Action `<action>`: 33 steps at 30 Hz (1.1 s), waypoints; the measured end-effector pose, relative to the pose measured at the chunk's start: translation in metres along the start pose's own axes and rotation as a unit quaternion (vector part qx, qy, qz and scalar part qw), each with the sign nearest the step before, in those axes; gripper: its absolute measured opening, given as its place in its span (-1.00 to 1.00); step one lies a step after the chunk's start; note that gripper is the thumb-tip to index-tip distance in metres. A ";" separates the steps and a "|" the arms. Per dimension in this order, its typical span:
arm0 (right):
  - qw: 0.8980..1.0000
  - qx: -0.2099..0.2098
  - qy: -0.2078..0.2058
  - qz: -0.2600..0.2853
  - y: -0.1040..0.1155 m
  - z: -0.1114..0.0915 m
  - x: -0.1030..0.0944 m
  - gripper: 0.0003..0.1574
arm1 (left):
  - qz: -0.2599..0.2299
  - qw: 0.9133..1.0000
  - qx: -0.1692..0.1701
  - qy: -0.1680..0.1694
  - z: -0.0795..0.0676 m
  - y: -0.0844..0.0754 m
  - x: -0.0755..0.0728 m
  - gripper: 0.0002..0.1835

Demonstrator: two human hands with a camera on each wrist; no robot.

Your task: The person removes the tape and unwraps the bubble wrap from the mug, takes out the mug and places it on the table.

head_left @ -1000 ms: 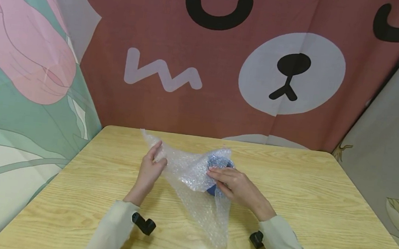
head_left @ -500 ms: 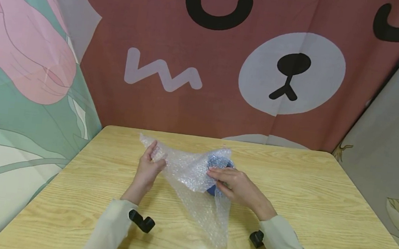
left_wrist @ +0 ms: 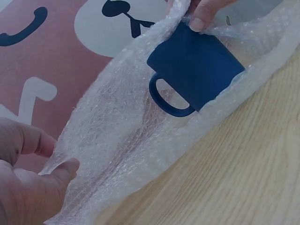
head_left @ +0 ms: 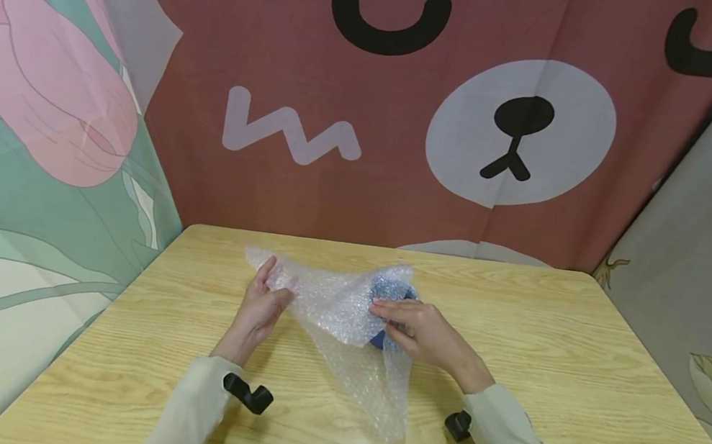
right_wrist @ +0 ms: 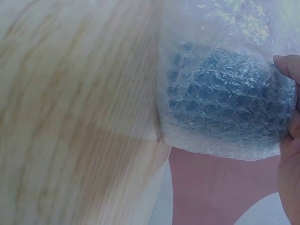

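Observation:
A dark blue mug [left_wrist: 197, 65] lies partly inside a sheet of clear bubble wrap [head_left: 327, 306]; its handle [left_wrist: 164, 101] shows in the left wrist view. My right hand [head_left: 425, 334] grips the mug through the wrap at one end, thumb on one side and fingertips over the other. In the right wrist view, the wrapped side of the mug appears blurred blue behind the bubbles. My left hand [head_left: 259, 306] pinches the left part of the sheet between thumb and fingers, holding it out away from the mug. A loose flap [head_left: 371, 390] of wrap hangs toward me.
The wooden table [head_left: 138, 373] lies beneath both hands. A brown curtain [head_left: 384, 203] with a printed bear face hangs along its far edge, with printed cloths at both sides. Black wrist cameras [head_left: 249, 395] sit at the sleeves.
My left hand has shifted slightly left and toward me, and the sheet's far left corner has come lower. The right hand and the mug stay in place.

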State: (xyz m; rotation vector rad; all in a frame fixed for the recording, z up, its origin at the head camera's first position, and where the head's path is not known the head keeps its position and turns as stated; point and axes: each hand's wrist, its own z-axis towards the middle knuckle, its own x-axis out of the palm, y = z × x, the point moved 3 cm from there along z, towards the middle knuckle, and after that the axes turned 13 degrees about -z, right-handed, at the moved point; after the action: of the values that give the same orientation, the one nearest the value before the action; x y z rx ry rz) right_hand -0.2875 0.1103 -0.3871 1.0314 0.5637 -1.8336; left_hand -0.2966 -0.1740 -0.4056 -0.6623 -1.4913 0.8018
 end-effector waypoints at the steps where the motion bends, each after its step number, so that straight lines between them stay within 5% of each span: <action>1: 1.000 0.000 0.001 0.002 0.000 0.000 0.000 -0.55 | -0.002 1.000 -0.002 -0.001 0.000 0.000 -0.001 -0.01; 15: 1.000 0.008 0.011 0.008 0.000 0.000 -0.001 -0.54 | -0.006 0.999 -0.027 -0.030 -0.004 0.002 -0.008 -0.03; 33: 1.000 -0.022 0.009 0.004 0.001 0.004 -0.005 -0.53 | 0.133 0.988 0.053 -0.051 -0.014 -0.014 -0.004 -0.05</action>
State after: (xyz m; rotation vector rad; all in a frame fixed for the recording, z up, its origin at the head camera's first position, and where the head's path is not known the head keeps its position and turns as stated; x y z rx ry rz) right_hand -0.2869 0.1095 -0.3810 1.0193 0.6076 -1.7997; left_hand -0.2816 -0.1838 -0.3970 -0.7590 -1.4578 1.1270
